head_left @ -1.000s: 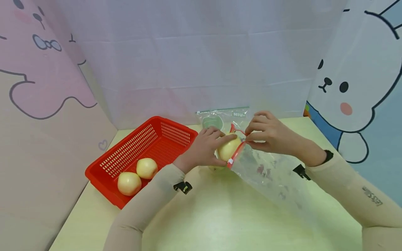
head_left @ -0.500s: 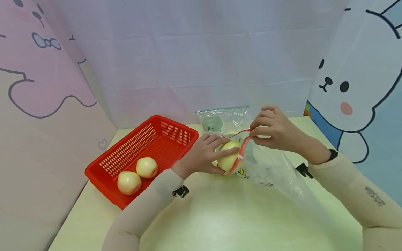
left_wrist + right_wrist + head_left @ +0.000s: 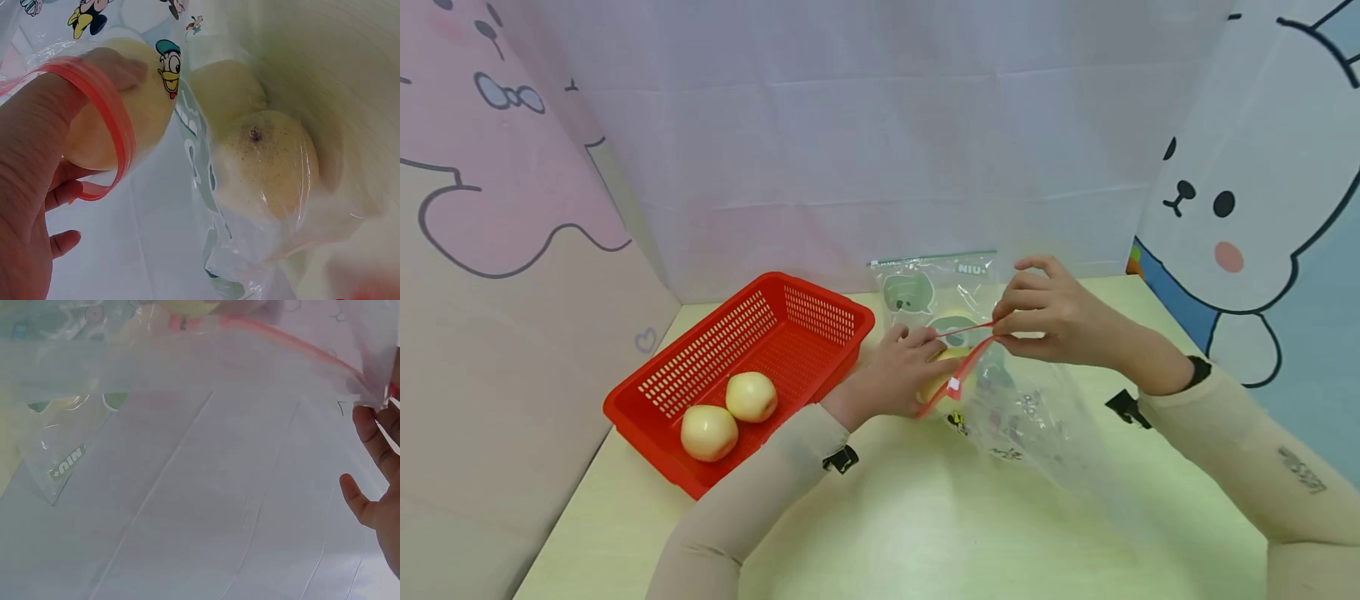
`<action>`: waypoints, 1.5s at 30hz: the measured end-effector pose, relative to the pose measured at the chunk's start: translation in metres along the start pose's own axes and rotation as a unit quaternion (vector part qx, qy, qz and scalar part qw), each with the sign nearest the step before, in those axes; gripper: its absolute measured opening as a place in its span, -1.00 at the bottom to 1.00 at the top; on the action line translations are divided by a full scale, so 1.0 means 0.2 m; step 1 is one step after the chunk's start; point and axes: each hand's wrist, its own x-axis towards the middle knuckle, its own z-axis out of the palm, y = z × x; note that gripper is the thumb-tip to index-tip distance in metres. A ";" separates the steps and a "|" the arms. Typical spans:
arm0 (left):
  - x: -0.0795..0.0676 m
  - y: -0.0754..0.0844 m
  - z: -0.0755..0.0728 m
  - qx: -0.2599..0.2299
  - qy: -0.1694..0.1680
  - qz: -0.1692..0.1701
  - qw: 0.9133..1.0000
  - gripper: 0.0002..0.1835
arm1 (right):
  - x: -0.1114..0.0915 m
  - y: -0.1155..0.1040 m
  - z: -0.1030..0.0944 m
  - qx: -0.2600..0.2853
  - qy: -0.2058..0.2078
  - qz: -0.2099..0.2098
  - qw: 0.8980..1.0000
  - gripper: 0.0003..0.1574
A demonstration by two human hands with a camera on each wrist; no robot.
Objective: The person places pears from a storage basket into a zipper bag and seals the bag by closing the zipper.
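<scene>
red-zip bag (image 3: 1022, 421), mid-frame: mouth (image 3: 968, 367) now further over apple (image 3: 90, 137), likely nearly bagged; left hand (image 3: 895, 371), fingers round apple; right hand (image 3: 1048, 321) pinching mouth.

My left hand (image 3: 897, 371) and right hand (image 3: 1047, 315) are bare. Left sleeve (image 3: 730, 510): pale beige, smooth, snug, with a black angular fitting (image 3: 841, 459) at the cuff. Right sleeve (image 3: 1228, 458): same beige, dark lettering (image 3: 1302, 470) printed along the forearm, too blurred for me to read with certainty. My right wrist carries a black band (image 3: 1200, 373) and a black buckle-like piece (image 3: 1127, 408).
</scene>
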 end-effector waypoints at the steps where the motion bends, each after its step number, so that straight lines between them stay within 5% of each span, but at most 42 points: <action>1: 0.00 0.00 0.00 0.000 -0.004 -0.007 1.000 -0.30 | 0.00 0.00 0.00 0.003 -0.002 -0.002 1.000 -0.54; 16: 0.14 0.09 0.10 0.000 -0.018 -0.082 0.996 -0.31 | -0.02 0.07 -0.01 0.022 -0.033 0.004 0.999 -0.61; 27: 0.18 0.09 0.15 0.026 -0.041 -0.083 0.995 -0.32 | -0.06 0.09 -0.01 0.042 -0.051 0.031 0.997 -0.91; 36: 0.18 0.09 0.11 -0.001 -0.071 -0.080 0.994 -0.24 | -0.08 0.08 -0.01 0.041 -0.054 0.047 0.997 -0.88; 45: 0.15 0.08 0.06 -0.011 -0.062 -0.072 0.995 -0.25 | -0.09 0.09 -0.02 0.042 -0.048 0.056 0.996 -0.90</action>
